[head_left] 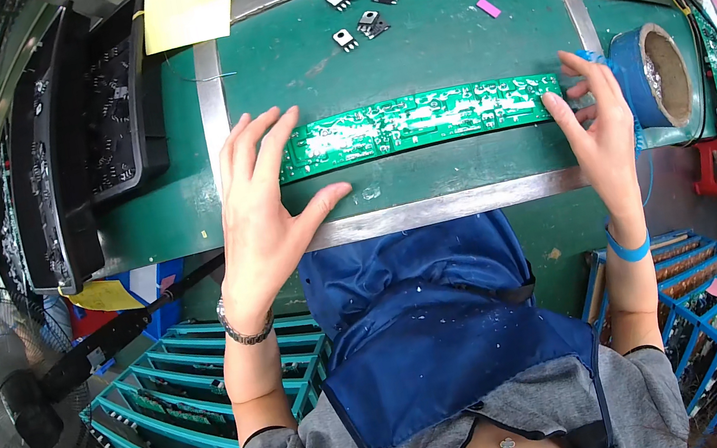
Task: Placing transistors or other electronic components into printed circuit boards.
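A long, narrow green circuit board (418, 125) lies crosswise on the green work surface in front of me, bright solder glare along its face. Over its left end is my left hand (260, 184), fingers spread and thumb stretched toward the board's near edge; nothing is in it. At the opposite end, the thumb tip of my right hand (597, 119) touches the board's corner, while the other fingers stand apart from it, slightly bent. A blue band (629, 243) circles my right wrist.
Several black three-legged components (371, 24) and a pink slip (488, 7) lie beyond the board. Black bins (58, 152) stand left, a blue roll (636, 74) right. Racks of boards (186, 389) flank me below, with a fan (7, 382) at far left. A metal strip (461, 204) edges the table.
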`<state>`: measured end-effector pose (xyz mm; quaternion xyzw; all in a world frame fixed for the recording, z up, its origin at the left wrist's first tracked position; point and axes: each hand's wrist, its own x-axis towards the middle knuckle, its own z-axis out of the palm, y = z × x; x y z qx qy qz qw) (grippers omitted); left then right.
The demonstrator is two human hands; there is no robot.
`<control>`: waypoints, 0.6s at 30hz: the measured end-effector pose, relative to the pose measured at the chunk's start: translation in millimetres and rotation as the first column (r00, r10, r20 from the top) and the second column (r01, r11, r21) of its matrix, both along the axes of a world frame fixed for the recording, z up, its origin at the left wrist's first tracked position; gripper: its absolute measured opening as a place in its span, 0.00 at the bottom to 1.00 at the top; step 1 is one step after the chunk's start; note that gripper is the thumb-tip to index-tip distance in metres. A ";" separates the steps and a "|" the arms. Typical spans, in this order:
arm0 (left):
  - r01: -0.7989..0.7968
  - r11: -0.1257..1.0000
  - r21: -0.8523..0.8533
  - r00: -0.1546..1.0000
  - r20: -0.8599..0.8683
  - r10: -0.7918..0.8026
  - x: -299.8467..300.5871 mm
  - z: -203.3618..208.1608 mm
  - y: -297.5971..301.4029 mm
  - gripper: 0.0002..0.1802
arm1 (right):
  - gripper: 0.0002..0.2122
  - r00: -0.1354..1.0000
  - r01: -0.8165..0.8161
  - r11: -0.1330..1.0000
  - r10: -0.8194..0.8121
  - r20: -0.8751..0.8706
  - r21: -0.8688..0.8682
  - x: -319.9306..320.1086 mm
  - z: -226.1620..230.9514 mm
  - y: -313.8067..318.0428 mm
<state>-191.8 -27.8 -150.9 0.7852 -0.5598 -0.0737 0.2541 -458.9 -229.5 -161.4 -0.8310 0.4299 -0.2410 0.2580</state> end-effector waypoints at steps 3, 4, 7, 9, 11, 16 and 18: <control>0.062 0.998 0.028 0.998 -0.032 -0.061 3.3 -3.0 -1.4 0.38 | 0.21 0.997 -0.078 0.997 0.078 0.030 -0.004 -5.5 3.0 1.6; 0.080 0.997 0.020 0.997 -0.021 -0.079 5.1 -3.9 -1.5 0.38 | 0.23 0.995 -0.095 0.995 0.095 0.003 -0.019 -5.5 5.5 3.8; 0.091 0.996 0.007 0.996 -0.018 -0.091 5.8 -3.5 -2.4 0.37 | 0.26 0.991 -0.133 0.985 0.128 -0.047 -0.109 -7.5 8.9 6.1; 0.081 0.997 0.002 0.996 -0.027 -0.081 7.8 -0.6 -2.9 0.36 | 0.26 0.987 -0.134 0.985 0.122 -0.103 -0.113 -10.8 16.8 7.0; 0.078 0.997 -0.028 0.996 -0.048 -0.079 14.4 3.0 -2.2 0.37 | 0.26 0.980 -0.140 0.983 0.120 -0.158 -0.117 -18.5 31.9 10.4; 0.145 0.984 -0.099 0.988 0.070 -0.139 34.8 27.4 -28.3 0.30 | 0.19 0.568 -0.589 0.727 0.683 -0.459 0.353 -62.6 116.3 32.2; 0.307 0.948 -0.081 0.947 0.122 -0.296 43.1 28.7 -50.6 0.25 | 0.18 0.292 -0.789 0.189 0.953 0.087 0.584 -58.9 135.6 28.6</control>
